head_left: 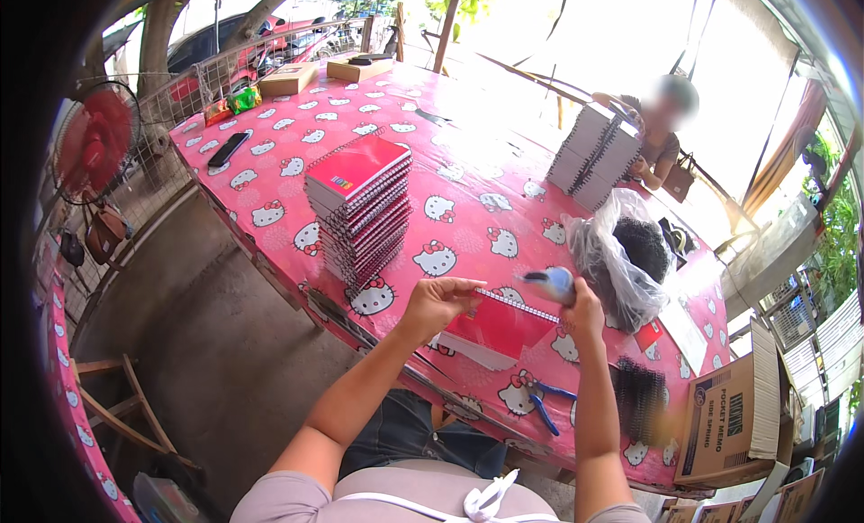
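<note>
A red-covered spiral notebook (504, 327) lies tilted in front of me near the table's front edge, its coil running along the far side. The thumb and fingers of my left hand (443, 305) close on the notebook at the left end of that coil. My right hand (585, 309), raised by the coil's right end, grips a light-blue tool (551, 284) with a dark tip; motion blurs it, so its kind is unclear. Blue-handled pliers (545, 404) rest on the table between my forearms. To my left rises a tall stack of red spiral notebooks (360, 208).
A plastic bag of black coils (630, 253) and loose black coils (639, 399) are on the right, beside a cardboard box (733, 410). A co-worker (661, 145) sits behind stacked notebooks (594, 156). A phone (229, 149) lies far left; a fan (97, 143) stands off the table.
</note>
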Demonstrator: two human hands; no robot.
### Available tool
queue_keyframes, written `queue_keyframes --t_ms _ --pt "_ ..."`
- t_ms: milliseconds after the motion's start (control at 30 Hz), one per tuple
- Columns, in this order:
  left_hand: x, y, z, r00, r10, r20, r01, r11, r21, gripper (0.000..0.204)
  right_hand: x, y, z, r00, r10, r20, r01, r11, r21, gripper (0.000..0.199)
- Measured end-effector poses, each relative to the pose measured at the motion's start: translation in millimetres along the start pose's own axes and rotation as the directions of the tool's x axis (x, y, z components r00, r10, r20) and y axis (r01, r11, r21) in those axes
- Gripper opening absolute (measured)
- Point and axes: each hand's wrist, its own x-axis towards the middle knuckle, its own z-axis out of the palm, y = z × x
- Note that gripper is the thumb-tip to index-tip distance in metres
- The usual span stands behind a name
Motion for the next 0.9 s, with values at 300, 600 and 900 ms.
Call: queue_keyframes --t_ms 300,600,900 --pt "-39.1 57.5 45.4 0.713 0.681 0.168 -0.677 0.605 0.419 0.014 -152.9 6.5 -18.2 0.981 0.023 0.191 -0.007 0.996 -0.086 0.059" --pt "-54.9 -2.0 42.4 0.848 0.515 0.126 -0.499 0.697 0.514 0.022 -189.8 -38.7 -26.1 0.990 -0.138 -0.018 0.133 0.906 0.401 0.042" --pt "-61.8 1.9 42.0 0.855 0.487 0.178 -0.501 0.688 0.525 0.024 -166.9 -80.2 -45.5 0.985 -0.149 0.090 0.075 0.828 0.556 0.038"
